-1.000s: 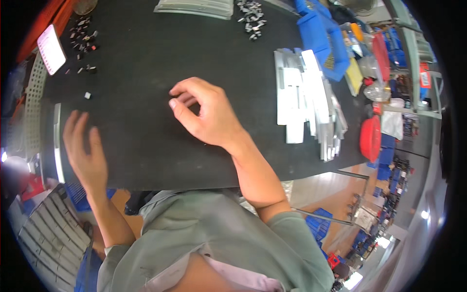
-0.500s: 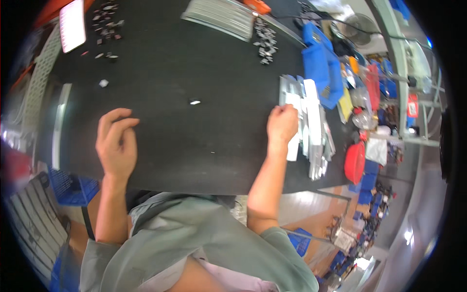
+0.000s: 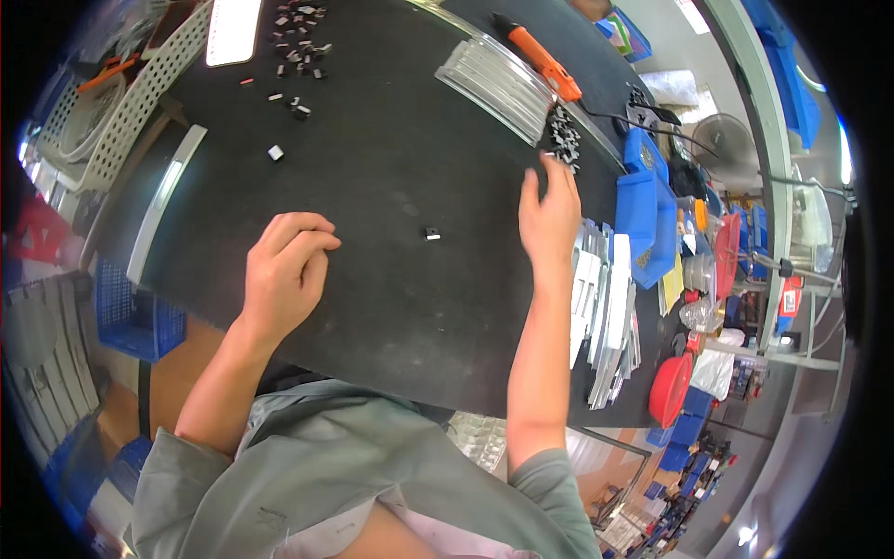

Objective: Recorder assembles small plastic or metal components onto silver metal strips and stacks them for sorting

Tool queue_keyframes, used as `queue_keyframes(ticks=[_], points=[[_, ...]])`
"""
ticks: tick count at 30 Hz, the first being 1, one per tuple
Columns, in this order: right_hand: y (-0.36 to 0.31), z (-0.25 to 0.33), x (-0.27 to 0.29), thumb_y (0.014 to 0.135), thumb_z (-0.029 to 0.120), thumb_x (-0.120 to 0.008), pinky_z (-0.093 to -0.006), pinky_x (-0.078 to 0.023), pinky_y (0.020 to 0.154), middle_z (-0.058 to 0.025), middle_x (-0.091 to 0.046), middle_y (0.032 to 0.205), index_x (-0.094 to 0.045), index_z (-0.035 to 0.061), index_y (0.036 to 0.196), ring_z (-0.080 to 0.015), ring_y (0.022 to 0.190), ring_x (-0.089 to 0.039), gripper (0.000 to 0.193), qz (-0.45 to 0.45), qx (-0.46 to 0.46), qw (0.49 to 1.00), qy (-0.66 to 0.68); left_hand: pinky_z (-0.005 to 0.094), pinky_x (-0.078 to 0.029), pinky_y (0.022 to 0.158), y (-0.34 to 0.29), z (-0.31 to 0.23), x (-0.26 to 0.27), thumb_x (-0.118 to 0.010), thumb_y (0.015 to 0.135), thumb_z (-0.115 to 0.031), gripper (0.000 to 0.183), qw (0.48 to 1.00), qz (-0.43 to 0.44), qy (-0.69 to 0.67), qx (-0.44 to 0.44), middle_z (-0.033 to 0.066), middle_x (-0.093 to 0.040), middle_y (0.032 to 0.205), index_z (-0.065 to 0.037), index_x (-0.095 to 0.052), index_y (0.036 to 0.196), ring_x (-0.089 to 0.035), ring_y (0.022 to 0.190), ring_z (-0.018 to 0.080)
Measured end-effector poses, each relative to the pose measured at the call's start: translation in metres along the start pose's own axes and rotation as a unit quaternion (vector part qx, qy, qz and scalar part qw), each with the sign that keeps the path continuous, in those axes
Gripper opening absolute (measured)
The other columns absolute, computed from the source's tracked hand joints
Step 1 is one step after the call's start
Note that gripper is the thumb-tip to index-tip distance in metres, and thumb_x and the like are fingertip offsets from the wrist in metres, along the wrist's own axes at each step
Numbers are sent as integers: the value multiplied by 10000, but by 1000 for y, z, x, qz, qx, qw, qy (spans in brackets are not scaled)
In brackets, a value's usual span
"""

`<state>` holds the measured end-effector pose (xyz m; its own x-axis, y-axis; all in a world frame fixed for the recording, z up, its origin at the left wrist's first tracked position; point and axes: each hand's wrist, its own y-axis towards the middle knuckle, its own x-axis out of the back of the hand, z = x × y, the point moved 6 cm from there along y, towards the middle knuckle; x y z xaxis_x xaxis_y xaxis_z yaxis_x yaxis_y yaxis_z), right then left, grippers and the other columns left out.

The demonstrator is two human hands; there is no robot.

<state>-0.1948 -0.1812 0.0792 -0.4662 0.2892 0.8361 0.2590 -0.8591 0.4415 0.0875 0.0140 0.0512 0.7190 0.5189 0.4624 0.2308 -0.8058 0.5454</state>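
Observation:
My right hand (image 3: 551, 214) reaches forward over the black table, thumb apart from the fingers and nothing visible in it. Its fingertips are at the near end of a heap of small black and silver parts (image 3: 564, 130). Below its wrist lies a stack of long silver and white strips (image 3: 605, 303). My left hand (image 3: 287, 270) hovers over the table with fingers loosely bent and a gap to the thumb, holding nothing I can see. Between the hands lies one small black part with a white face (image 3: 432, 235). A small white cube (image 3: 276, 153) is beyond the left hand.
Clear ribbed strips (image 3: 498, 88) lie at the far side beside an orange power screwdriver (image 3: 545, 63) with a cord. Blue bins (image 3: 644, 228) and a red bowl (image 3: 670, 391) line the right. At left are a long pale strip (image 3: 168, 205), a perforated basket (image 3: 140, 102) and scattered small parts (image 3: 303, 56).
My right hand has moved from the stack of strips forward to the heap of small parts, its fingers now extended. My left hand stays loosely bent. The whole view has shifted.

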Motion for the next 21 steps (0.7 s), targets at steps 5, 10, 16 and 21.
queue_keyframes(ticks=[5, 10, 16, 21], points=[[67, -26, -87, 997, 131, -589, -533, -424, 1100, -319, -569, 1377, -555, -53, 1314, -473, 1313, -520, 367, 26, 174, 982, -74, 371, -566, 719, 0, -2, -6, -669, 752, 118, 187, 999, 1, -37, -21, 100, -704, 1009, -27, -700, 866, -688, 887, 286], [57, -10, -90, 917, 99, -692, -496, -486, 932, -190, -713, 1076, -670, 8, 1118, -394, 1029, -669, 222, 3, 149, 980, -134, 376, -577, 705, -5, 3, -2, -678, 748, 99, 208, 999, -31, -34, -10, 55, -699, 1007, -58, -691, 884, -685, 899, 264], [30, 40, -53, 946, 2, -663, -403, -538, 841, -143, -673, 1039, -703, -2, 1148, -299, 951, -670, 207, 27, 77, 997, -6, 362, -597, 784, -9, 10, -5, -647, 907, 37, 228, 987, 30, -130, 84, 115, -704, 1138, -45, -692, 1116, -700, 997, 250], [-62, 146, 0, 928, -21, -706, -400, -545, 887, -120, -675, 1034, -700, 15, 1143, -291, 995, -650, 218, 15, 69, 982, 174, 392, -497, 1104, 9, -9, -21, -581, 1085, -213, 524, 883, 82, -338, 314, 246, -635, 1312, 71, -388, 1481, -635, 1261, 297]])
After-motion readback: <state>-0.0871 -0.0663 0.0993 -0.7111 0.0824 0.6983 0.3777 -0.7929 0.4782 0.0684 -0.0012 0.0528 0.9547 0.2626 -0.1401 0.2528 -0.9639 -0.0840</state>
